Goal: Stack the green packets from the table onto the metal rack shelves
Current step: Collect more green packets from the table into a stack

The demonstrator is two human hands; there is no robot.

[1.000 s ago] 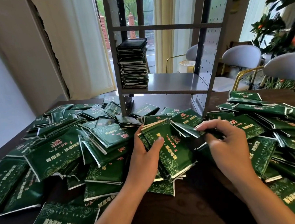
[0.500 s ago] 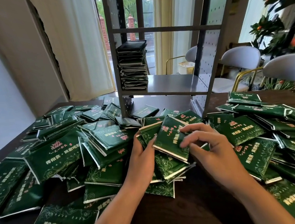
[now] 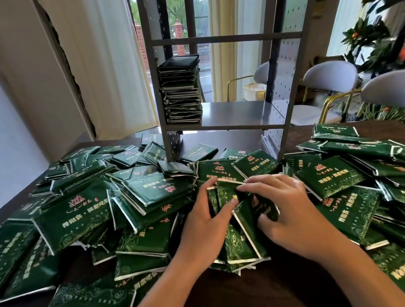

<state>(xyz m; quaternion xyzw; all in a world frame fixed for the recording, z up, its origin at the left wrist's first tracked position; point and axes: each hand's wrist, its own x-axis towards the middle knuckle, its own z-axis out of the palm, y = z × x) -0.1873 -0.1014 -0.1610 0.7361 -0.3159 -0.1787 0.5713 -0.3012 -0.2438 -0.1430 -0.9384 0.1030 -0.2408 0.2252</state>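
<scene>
Table: your dark wooden table [image 3: 232, 301] fills the lower frame.
On it: loose green packets [image 3: 85, 218] strewn left, centre, right; metal rack [image 3: 288, 112] upper centre.
Rack shelf: one packet stack [image 3: 181, 92], left end.

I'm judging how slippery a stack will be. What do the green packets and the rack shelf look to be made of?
Green packets: probably glossy plastic or foil film; they show sheen, creases and pale sealed edges. Rack shelf: smooth grey metal, seemingly matte-painted, with soft window reflections and perforated side panels. Both surfaces look slick.
</scene>
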